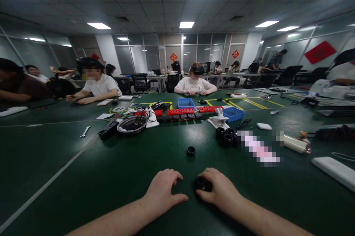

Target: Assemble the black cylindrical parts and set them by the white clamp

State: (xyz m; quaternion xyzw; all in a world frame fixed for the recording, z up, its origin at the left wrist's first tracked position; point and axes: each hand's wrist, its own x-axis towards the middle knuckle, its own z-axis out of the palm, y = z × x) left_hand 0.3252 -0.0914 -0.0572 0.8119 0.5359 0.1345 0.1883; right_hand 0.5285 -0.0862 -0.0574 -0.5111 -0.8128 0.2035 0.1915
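Nearest the camera, both forearms lie on the dark green table (83, 191). The right hand (219, 189) curls its fingers around a small black ring-shaped part (201, 183), which sits on the table under the fingertips, glossy and round with a hollow centre; the hand is partly closed on it. The left hand (162, 191) rests just beside it, palm down, fingers loosely bent and holding nothing. Beyond the hands, a second black ring (190, 150) lies alone on the tabletop, apart from both hands. Farther right, a cluster of black rings (226, 136) stands next to a blurred pink object and a cream-coloured cylinder (295, 143). Farther back are a metal bowl (132, 124), a wrench (85, 131), rows of red blocks (181, 111) and two blue trays (233, 114). At the far side of the table, other people sit with their arms on it. Red diamond-shaped signs (173, 57) hang on the rear wall; their writing cannot be read.
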